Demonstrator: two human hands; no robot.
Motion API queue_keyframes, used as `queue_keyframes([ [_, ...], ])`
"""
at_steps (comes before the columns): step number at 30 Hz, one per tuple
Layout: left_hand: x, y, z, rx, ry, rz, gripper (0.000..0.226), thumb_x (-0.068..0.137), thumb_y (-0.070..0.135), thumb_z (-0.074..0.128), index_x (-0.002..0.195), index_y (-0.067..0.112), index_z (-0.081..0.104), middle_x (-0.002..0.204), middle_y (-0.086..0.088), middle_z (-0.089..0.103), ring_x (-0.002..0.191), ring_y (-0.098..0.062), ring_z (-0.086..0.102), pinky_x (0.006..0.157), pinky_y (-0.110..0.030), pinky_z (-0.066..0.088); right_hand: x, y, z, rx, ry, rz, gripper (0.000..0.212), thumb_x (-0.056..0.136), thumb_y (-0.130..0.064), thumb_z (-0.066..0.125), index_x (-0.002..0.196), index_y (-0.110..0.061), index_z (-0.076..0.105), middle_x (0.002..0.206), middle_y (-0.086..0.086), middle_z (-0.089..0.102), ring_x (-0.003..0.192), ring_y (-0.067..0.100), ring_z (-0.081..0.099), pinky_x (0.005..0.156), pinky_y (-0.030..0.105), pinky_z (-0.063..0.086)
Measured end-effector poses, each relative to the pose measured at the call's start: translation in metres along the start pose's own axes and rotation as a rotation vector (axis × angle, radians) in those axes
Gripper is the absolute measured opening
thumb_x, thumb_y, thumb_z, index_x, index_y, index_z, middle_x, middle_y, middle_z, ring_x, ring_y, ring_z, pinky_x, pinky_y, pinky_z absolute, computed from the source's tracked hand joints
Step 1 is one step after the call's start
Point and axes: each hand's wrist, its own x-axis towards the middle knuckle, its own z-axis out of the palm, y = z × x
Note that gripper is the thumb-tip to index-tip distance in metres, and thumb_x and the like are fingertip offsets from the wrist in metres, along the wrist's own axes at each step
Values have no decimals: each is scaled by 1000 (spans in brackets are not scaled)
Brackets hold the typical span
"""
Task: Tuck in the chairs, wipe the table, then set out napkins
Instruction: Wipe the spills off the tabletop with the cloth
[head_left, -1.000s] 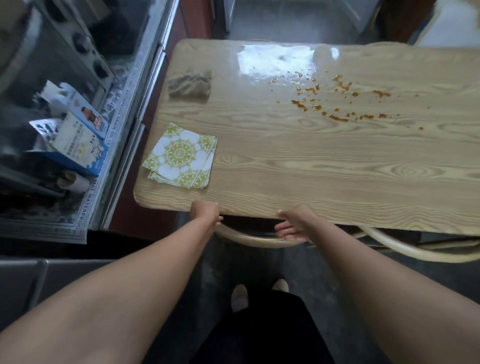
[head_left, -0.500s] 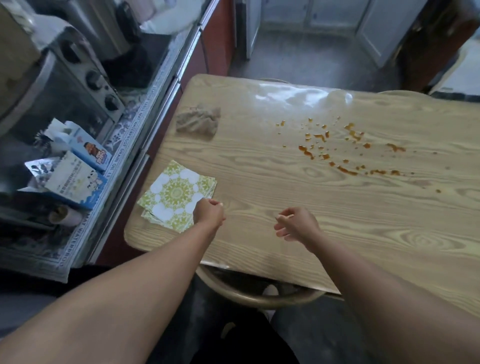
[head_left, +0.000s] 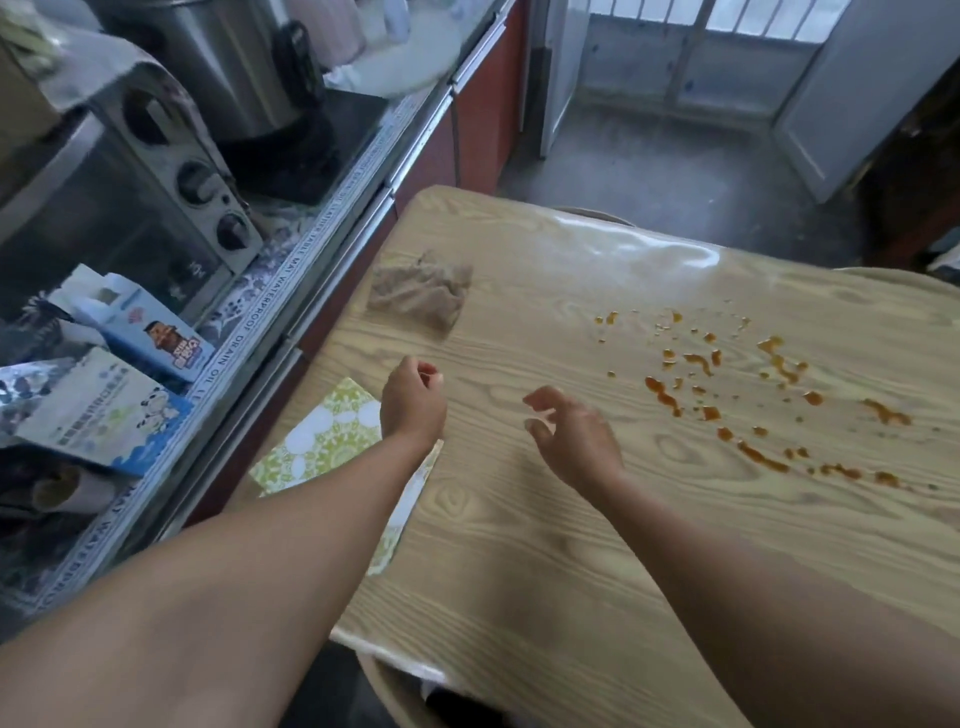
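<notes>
Both hands hover over the wood-grain counter (head_left: 519, 545), holding nothing. The left hand (head_left: 413, 402) is loosely curled, fingers bent toward the palm, just above the far corner of the napkins (head_left: 322, 441), a flat stack printed with a green and white medallion pattern that lies near the counter's left edge and is partly covered by the left forearm. The right hand (head_left: 574, 439) is spread loosely, fingers apart and slightly hooked, over bare wood between the napkins and the spill (head_left: 727, 395), a scatter of orange-brown drops and streaks across the right half of the surface. A crumpled brown cloth (head_left: 418, 293) rests near the far left corner, well apart from both hands. The curved pale back of a chair (head_left: 395, 691) shows under the near edge, and another rounded chair back (head_left: 597, 214) peeks past the far edge. To the left runs a kitchen worktop covered by a patterned mat (head_left: 244, 332) whose border reads "TABLE MAT WATERPROOF DRAIN OIL". On it lie a blue and white carton (head_left: 143, 332) with a cartoon figure, and a white and blue box (head_left: 98, 415) with small panda drawings; their lettering is too small to read. Behind them stand a toaster oven (head_left: 130, 208) with three knobs and a steel pot (head_left: 223, 62).
</notes>
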Motion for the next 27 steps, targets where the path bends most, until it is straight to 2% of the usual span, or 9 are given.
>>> queue_keyframes([
  [5,57,-10,19,-54,138,56,15,92,10,52,104,3,58,109,-13,62,103,-28,56,90,-36,43,60,-24,22,-164,63,-231,33,91,-24,60,124,-29,59,132,-7,57,123,20,47,99,32,39],
  [8,83,-14,34,-123,267,87,12,91,7,52,100,-1,54,103,-17,60,100,-32,54,89,-39,41,91,-36,36,-162,100,-287,37,91,-20,59,127,-28,56,139,-9,51,128,19,42,105,32,36],
  [12,98,-27,53,-165,432,173,13,91,5,48,98,-5,51,97,-20,58,91,-32,52,78,-30,35,128,-46,60,-169,124,-334,42,91,-10,55,129,-28,55,143,-10,48,133,16,37,108,30,33],
  [14,102,-30,58,-171,476,190,14,91,4,45,97,-6,51,95,-20,59,88,-33,54,77,-32,37,145,-50,71,-171,143,-361,44,92,-7,51,130,-28,54,146,-10,45,137,16,34,110,31,33],
  [17,106,-32,61,-167,515,212,15,91,4,45,98,-6,53,94,-21,61,88,-37,56,78,-38,40,174,-57,81,-188,136,-451,43,98,-16,43,137,-33,51,153,-11,39,145,16,25,116,36,25],
  [20,108,-34,62,-120,498,241,17,91,7,46,100,-3,56,97,-20,62,90,-37,56,81,-41,42,204,-64,85,-324,44,-527,39,97,-35,44,135,-43,50,153,-15,38,145,15,25,118,39,17],
  [23,104,-30,62,70,436,283,18,93,17,46,98,5,58,98,-16,61,90,-35,56,77,-43,42,216,-63,82,-425,164,-467,30,94,-33,47,118,-36,63,135,-10,56,130,21,43,113,43,25],
  [25,100,-27,61,266,367,351,20,93,26,44,96,12,58,98,-12,59,89,-33,56,74,-42,42,210,-58,74,-369,270,-297,24,89,-24,49,106,-29,66,120,-4,62,118,27,49,109,41,30],
  [27,97,-26,62,369,303,408,22,93,31,42,97,16,58,99,-9,58,89,-31,55,75,-43,41,188,-50,69,-336,344,-179,20,84,-26,51,96,-25,67,109,0,64,110,30,51,105,43,35],
])
